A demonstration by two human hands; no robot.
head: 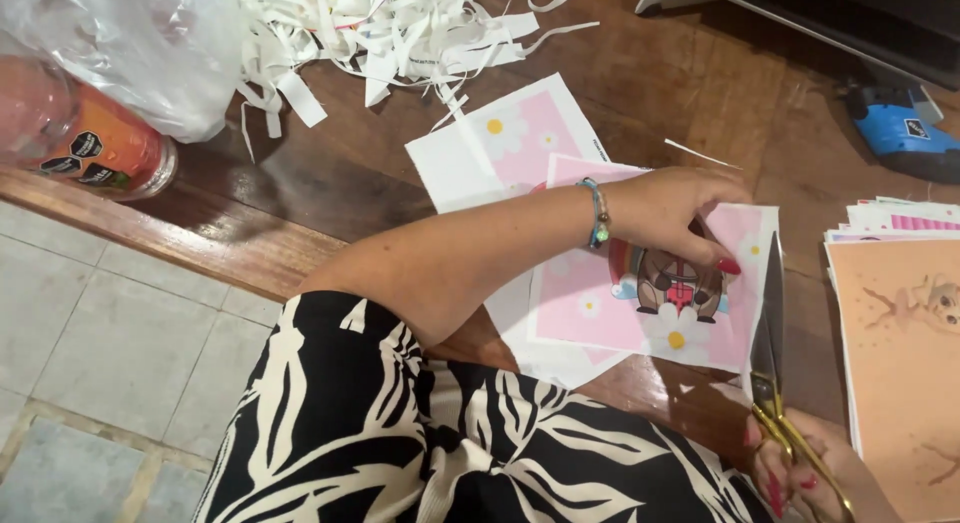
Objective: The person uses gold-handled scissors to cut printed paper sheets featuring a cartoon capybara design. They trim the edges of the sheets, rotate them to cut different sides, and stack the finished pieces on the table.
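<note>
My left hand (668, 209) presses down on a pink printed sheet (650, 313) with white daisies and a brown cartoon figure, fingers spread over its top part. My right hand (800, 473) grips gold-handled scissors (768, 333) at the lower right. Their blades point away from me along the sheet's right edge, and whether they touch the paper is unclear. A second pink sheet (505, 143) lies partly under the first.
A heap of white paper strips (390, 33) lies at the back of the wooden table (330, 183). A stack of printed sheets (900, 333) sits at the right. A bottle (85, 138), a plastic bag (150, 43) and a blue object (900, 133) stand around.
</note>
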